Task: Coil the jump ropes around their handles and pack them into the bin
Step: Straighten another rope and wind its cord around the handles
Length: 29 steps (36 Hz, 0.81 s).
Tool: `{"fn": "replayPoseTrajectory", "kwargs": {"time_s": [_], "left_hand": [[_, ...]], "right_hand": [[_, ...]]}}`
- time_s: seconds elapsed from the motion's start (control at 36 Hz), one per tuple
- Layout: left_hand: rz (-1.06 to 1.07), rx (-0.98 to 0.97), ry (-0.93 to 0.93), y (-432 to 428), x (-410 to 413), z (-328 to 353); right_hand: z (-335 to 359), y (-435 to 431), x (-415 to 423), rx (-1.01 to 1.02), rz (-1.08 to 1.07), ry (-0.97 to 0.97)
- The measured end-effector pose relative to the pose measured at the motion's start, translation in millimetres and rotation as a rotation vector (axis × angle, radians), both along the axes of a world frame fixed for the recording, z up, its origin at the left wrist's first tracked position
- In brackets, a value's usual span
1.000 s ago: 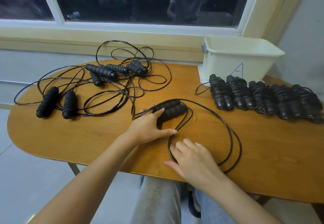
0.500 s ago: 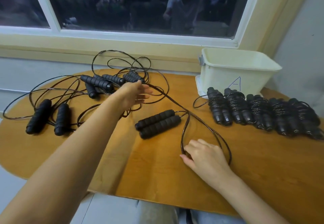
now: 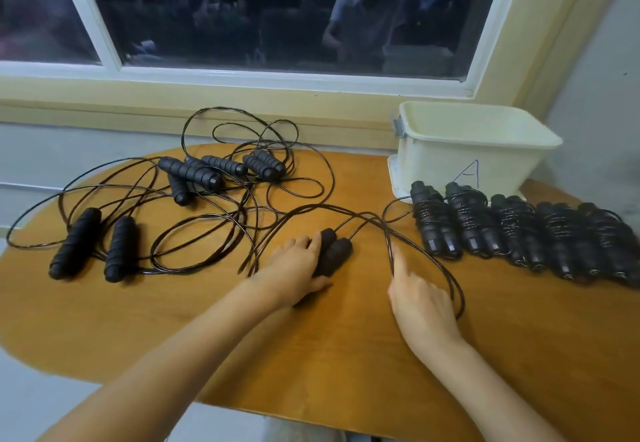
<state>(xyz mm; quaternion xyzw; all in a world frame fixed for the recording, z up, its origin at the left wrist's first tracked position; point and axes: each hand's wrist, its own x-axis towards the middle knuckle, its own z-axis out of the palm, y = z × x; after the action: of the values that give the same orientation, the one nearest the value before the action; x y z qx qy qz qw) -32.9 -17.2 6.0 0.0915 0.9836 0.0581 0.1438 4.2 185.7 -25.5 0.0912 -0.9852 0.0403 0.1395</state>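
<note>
Two black foam handles [image 3: 334,255] of one jump rope lie side by side at the table's middle. My left hand [image 3: 294,273] closes around their near ends. The black cord [image 3: 446,275] of this rope loops to the right. My right hand [image 3: 417,298] rests on the table inside that loop, its index finger stretched out against the cord. Several coiled ropes [image 3: 519,237] lie in a row on the right. Behind them stands the cream bin [image 3: 471,150], marked with an A.
A tangle of loose ropes [image 3: 214,178] with several handles covers the far left of the wooden table [image 3: 311,355]. Two more handles [image 3: 97,244] lie at the left edge. A window sill and wall run behind the table.
My left hand came back from the tangle at the far left and took hold of the two handles in the middle. My right hand slid slightly along the cord loop.
</note>
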Motion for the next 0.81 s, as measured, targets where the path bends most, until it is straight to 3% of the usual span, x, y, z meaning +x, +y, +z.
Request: {"fn": "replayPoseTrajectory", "kwargs": {"time_s": [0.11,0.22,0.28,0.36,0.42,0.47,0.58,0.67,0.81], "left_hand": [[-0.085,-0.070,0.028,5,42,12],[-0.322,0.188,0.709,-14,74,16],[-0.160,0.138,0.883,-26,74,13],[0.191,0.077,0.728,-43,63,14],[0.312,0.331,0.521,-58,55,12],[0.331,0.595,0.404,-69,49,11],[0.233,0.678,0.428,-71,42,14],[0.233,0.703,0.408,-65,37,17],[0.325,0.981,0.305,-58,25,28]], "right_hand": [[0,9,1,-0.008,-0.014,-0.002],[-4,15,1,-0.018,0.042,0.088],[-7,18,3,0.007,0.048,0.102],[-12,22,6,0.019,0.045,0.101],[-12,22,8,-0.053,0.009,0.093],[-11,23,7,-0.088,-0.004,0.184],[-1,22,4,0.136,0.123,0.348],[6,4,-1,0.240,0.350,0.308],[14,-40,-22,0.210,0.671,0.143]]}}
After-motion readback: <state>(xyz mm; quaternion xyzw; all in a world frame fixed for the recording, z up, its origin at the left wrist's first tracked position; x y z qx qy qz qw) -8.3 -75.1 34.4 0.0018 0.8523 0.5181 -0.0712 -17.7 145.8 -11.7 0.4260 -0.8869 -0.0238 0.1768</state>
